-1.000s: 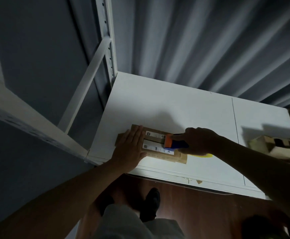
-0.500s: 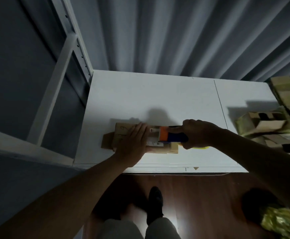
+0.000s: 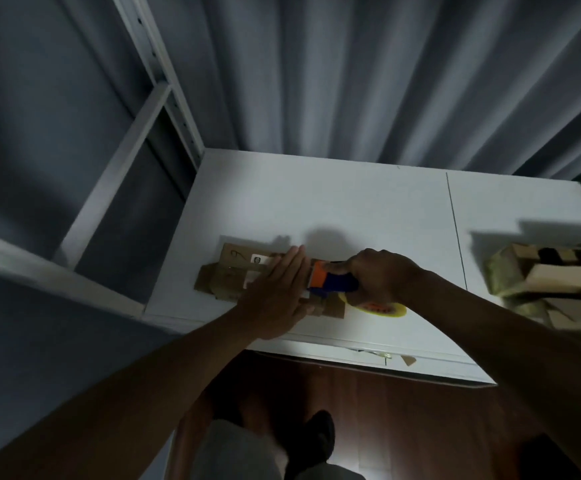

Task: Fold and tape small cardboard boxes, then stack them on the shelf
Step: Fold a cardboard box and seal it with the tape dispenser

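Observation:
A small brown cardboard box [image 3: 235, 275] lies flat near the front edge of the white table [image 3: 351, 209], white labels on its top. My left hand [image 3: 277, 292] presses on it with straight fingers, covering its right half. My right hand [image 3: 381, 282] grips the blue and orange tape dispenser [image 3: 330, 284] at the box's right end. The yellow tape roll [image 3: 381, 309] shows below that hand.
A white metal shelf frame [image 3: 123, 161] stands left of the table. More cardboard boxes [image 3: 552, 278] are piled at the table's right edge. Grey curtains [image 3: 368, 74] hang behind. Wooden floor [image 3: 403, 410] and my shoe [image 3: 313, 441] show below.
My left hand has slid right along the box top toward the dispenser, uncovering the box's left part. The camera view has shifted; my right hand keeps its grip on the dispenser.

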